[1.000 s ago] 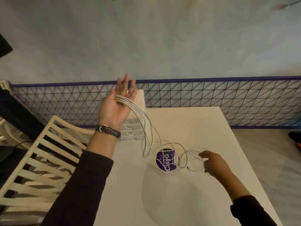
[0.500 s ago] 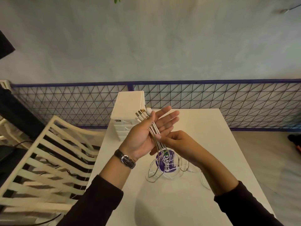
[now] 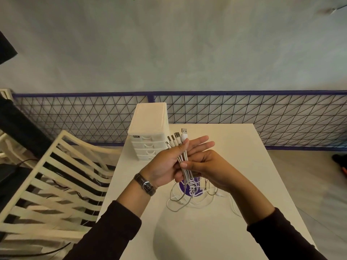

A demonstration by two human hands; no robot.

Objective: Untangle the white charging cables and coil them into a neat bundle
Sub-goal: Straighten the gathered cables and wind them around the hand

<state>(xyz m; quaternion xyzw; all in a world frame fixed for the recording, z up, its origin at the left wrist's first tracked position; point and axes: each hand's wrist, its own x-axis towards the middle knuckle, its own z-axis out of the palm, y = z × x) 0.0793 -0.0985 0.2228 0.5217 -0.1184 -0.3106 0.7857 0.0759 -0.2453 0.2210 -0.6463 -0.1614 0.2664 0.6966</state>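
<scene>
Several white charging cables [image 3: 185, 162] lie side by side across my left hand [image 3: 169, 163], palm up above the white table [image 3: 244, 166]. Their plug ends [image 3: 176, 138] fan out past my fingertips toward the back. My right hand [image 3: 204, 167] pinches the same cables just below, thumb on top. The rest of the cables hangs down and lies in loose tangled loops [image 3: 187, 201] on the table, over a round purple sticker [image 3: 191, 186].
A small white drawer unit [image 3: 149, 132] stands at the table's back left corner. A cream slatted chair [image 3: 56, 181] stands left of the table. A blue wire-mesh fence [image 3: 244, 113] runs behind, against a grey wall. Floor lies to the right.
My left hand came down from its raised pose to just above the table. My right hand rose from the loops and pinched the cables against the left palm. The plug ends are now gathered.
</scene>
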